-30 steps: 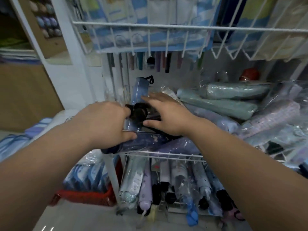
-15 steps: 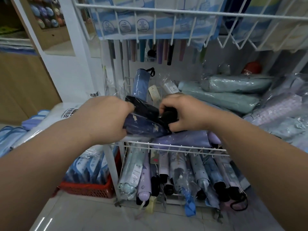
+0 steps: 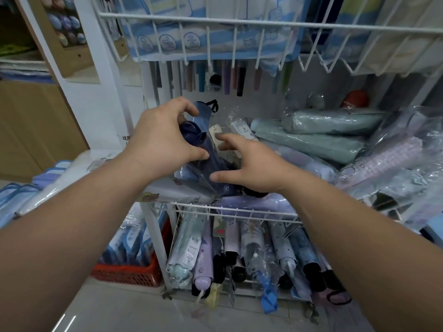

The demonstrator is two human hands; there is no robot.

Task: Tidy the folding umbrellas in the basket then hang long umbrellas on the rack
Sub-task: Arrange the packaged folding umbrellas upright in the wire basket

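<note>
A dark navy folding umbrella (image 3: 215, 161) in a clear sleeve lies tilted at the left end of the white wire basket (image 3: 239, 210). My left hand (image 3: 160, 137) grips its upper end. My right hand (image 3: 247, 164) rests against its lower part, fingers spread, thumb touching the sleeve. A light blue folding umbrella (image 3: 202, 111) with a black wrist loop stands behind the navy one. Mint green folding umbrellas (image 3: 311, 140) and lilac ones (image 3: 388, 154) are piled across the basket. Long umbrella handles (image 3: 227, 77) hang in a row at the back.
A lower wire shelf holds several folding umbrellas (image 3: 239, 250) standing handle down. An upper wire basket (image 3: 239, 25) with blue packaged goods overhangs the work area. A red plastic crate (image 3: 134, 271) sits on the floor at left, beside wrapped packages (image 3: 48, 188).
The navy umbrella has turned from lying across the basket front to pointing back and leaning upright. My left hand moved up to its top; my right hand let go of its end and spread out.
</note>
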